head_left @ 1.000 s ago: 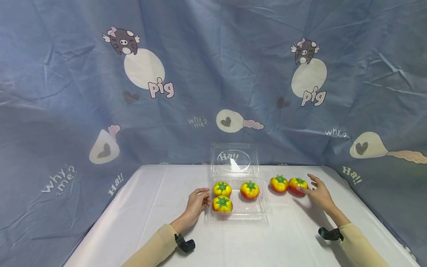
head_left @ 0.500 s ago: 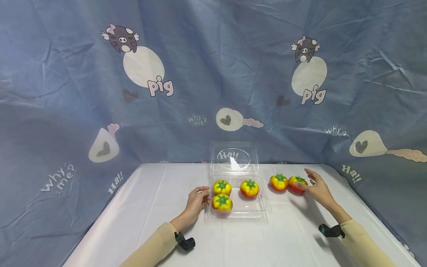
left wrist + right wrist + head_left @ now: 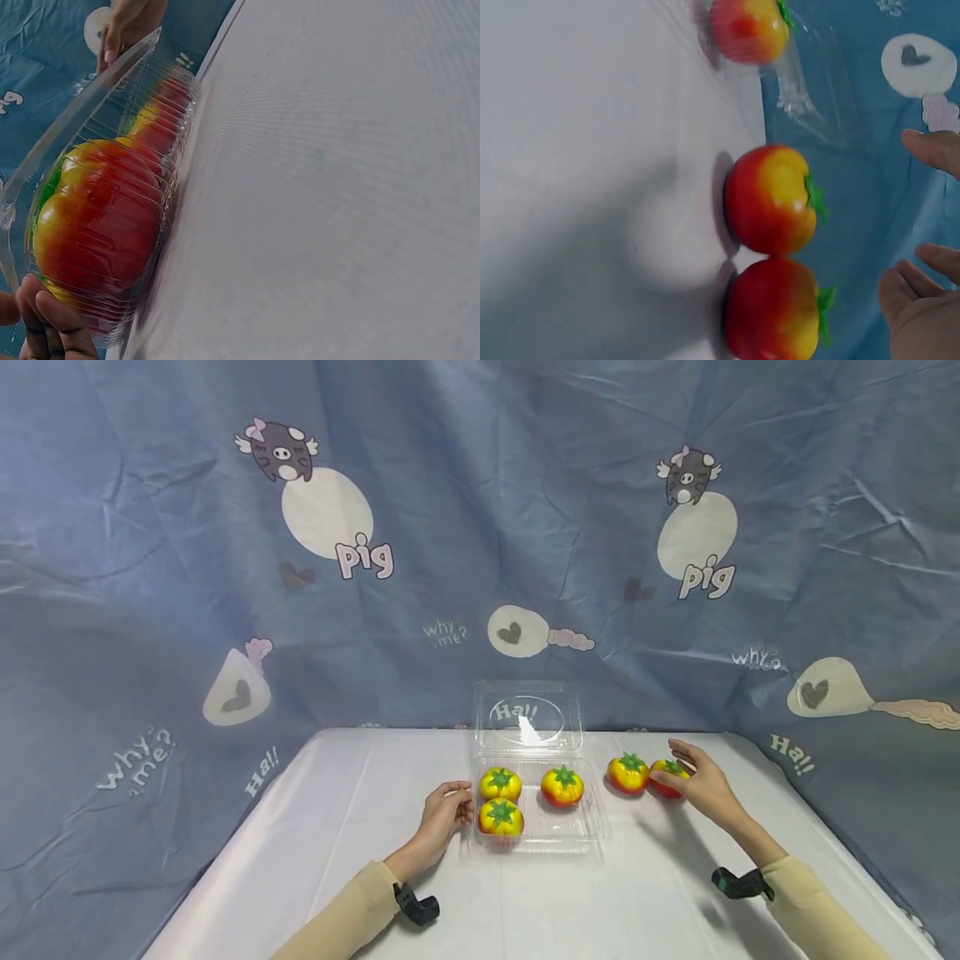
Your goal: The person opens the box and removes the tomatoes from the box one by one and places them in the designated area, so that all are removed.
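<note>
A clear plastic clamshell box [image 3: 602,814] lies with its lid [image 3: 491,739] up. Inside it are two red-and-yellow tomatoes on the left, a rear tomato [image 3: 499,784] and a front tomato [image 3: 501,818], and another tomato [image 3: 562,787] at the back right. My left hand [image 3: 441,818] pinches the box's left rim, its fingers [image 3: 54,316] curled at the edge in the left wrist view. My right hand [image 3: 707,787], fingers spread and slightly bent, hovers over the outer tomato [image 3: 154,131] [image 3: 772,311], partly covering it in the head view. An inner tomato [image 3: 771,199] sits beside it.
A white cloth covers the table [image 3: 525,910]. Behind it hangs a blue curtain [image 3: 420,485] with pig prints, close to the table's back edge. Dark bands [image 3: 415,906] with small cameras sit on both wrists.
My right hand has shifted slightly left, further over the outer tomato. The left hand, the box and the tomatoes stay where they were.
</note>
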The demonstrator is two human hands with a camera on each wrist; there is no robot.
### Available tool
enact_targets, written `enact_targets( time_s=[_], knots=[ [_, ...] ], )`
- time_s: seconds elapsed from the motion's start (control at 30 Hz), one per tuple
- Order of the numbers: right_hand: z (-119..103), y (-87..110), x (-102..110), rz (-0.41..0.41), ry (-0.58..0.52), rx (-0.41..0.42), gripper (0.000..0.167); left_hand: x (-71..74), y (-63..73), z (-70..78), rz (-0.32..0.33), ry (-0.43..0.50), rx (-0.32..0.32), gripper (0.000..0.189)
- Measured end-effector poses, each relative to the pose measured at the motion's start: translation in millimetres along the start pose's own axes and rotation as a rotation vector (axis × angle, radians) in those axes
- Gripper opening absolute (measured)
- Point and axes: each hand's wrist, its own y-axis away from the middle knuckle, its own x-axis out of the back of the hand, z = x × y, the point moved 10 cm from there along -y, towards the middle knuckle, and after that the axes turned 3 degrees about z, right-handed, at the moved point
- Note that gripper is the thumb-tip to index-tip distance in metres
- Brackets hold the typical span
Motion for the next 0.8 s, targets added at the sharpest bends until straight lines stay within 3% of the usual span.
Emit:
enact_targets(
  time_s=[0.5, 0.8],
  knots=[
    [-24.3, 0.0, -18.0, -0.041, 0.007, 0.026, 0.079, -0.2, -0.2, -0.7, -0.008, -0.009, 0.009, 0.038],
    [-41.4, 0.6, -27.9, -0.061, -0.037, 0.056, 0.077, -6.0, 17.4, 19.6, -0.044, -0.029, 0.017, 0.039]
  ],
)
